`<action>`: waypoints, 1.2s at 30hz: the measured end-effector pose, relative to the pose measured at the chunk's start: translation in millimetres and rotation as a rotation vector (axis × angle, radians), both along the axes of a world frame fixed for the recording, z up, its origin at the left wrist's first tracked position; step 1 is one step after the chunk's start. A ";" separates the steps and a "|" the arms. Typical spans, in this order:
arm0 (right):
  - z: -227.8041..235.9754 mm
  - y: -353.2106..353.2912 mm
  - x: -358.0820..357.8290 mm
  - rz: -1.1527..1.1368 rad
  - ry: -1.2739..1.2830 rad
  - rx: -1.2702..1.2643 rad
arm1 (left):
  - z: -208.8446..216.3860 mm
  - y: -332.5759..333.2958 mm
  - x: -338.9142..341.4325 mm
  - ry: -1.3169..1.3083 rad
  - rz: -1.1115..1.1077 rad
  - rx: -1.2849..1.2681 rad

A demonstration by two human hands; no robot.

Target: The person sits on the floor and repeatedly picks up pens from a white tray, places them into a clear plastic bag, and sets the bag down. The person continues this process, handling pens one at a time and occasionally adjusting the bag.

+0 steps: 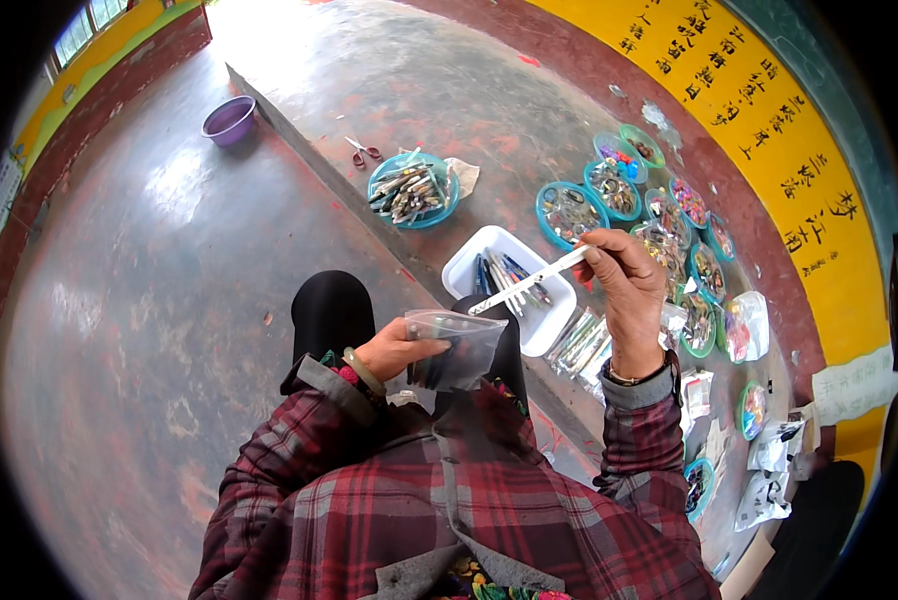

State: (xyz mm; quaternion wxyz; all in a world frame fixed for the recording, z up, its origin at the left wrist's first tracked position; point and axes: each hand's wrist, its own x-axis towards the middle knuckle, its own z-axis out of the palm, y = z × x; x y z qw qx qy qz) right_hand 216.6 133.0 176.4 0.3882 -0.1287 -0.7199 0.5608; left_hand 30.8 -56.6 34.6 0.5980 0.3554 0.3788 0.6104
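Head view: your right hand (624, 290) has thumb and fingers pinched together on the upper end of a slim white strip (534, 278), held out to the right of your lap. The strip slants down to the left from that pinch, and its lower end sits at the top edge of a clear plastic bag (469, 352); whether it touches the bag you cannot tell from here. Your left hand (397, 350) is clamped on the bag's left side, thumb across its front, the other fingers partly hidden; something dark shows through its lower part.

Behind the strip, and partly covered by it, stands a white tub (557, 325) with pens (499, 272) in it. Just right of the tub lies a bundle of wrapped pens (581, 345). Farther ahead you have a blue basket (452, 208) heaped with pens, a cloth (466, 176) beside it and red-handled scissors (366, 155) to its left. Past your right hand, which hides part of them, small baskets (541, 215) of mixed parts crowd toward the wall (769, 170). A purple basin (231, 120) stands well apart, far left.
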 end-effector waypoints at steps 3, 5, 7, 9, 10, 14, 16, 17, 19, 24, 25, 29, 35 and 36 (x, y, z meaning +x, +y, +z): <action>-2.4 -0.5 -6.1 0.044 -0.065 -0.020 | 2.6 -0.2 0.7 0.001 -0.011 -0.005; -3.1 -2.2 -8.5 0.057 -0.100 -0.024 | 2.4 -0.2 0.6 0.006 -0.015 -0.005; -3.0 -1.3 -10.2 0.065 -0.143 0.008 | 1.1 0.7 -0.3 0.014 -0.025 -0.006; -2.9 -0.4 -12.2 0.092 -0.183 0.037 | -7.2 2.0 -1.1 0.005 -0.043 0.005; -2.9 -0.5 -14.6 0.117 -0.199 0.052 | -10.8 2.5 -1.7 0.002 -0.050 0.011; -7.2 -2.7 -23.3 0.197 -0.307 0.056 | -13.3 3.2 -2.1 -0.005 -0.045 -0.002; -10.7 -5.1 -28.3 0.219 -0.400 0.034 | -8.7 2.1 -0.8 -0.026 -0.024 -0.018; -12.0 -6.6 -30.3 0.230 -0.446 0.023 | -8.3 2.3 -0.2 -0.025 -0.011 -0.028; -15.5 -10.6 -33.3 0.225 -0.500 0.038 | -7.7 2.1 1.0 -0.023 0.018 -0.049; -35.3 -18.7 -39.3 0.189 -0.581 0.122 | -7.3 1.4 -0.2 -0.029 0.039 -0.048; -36.2 -22.0 -40.1 0.184 -0.615 0.124 | -7.9 1.1 -0.4 -0.033 0.047 -0.057; -37.7 -36.5 -43.9 0.111 -0.660 0.234 | -10.5 0.1 -0.9 -0.030 0.079 -0.059; -62.8 -40.0 -47.8 0.110 -0.534 0.503 | -19.4 -1.1 -4.2 -0.156 0.094 -0.080; -64.3 -39.5 -48.2 0.128 -0.510 0.505 | -19.0 -0.9 -4.6 -0.175 0.094 -0.071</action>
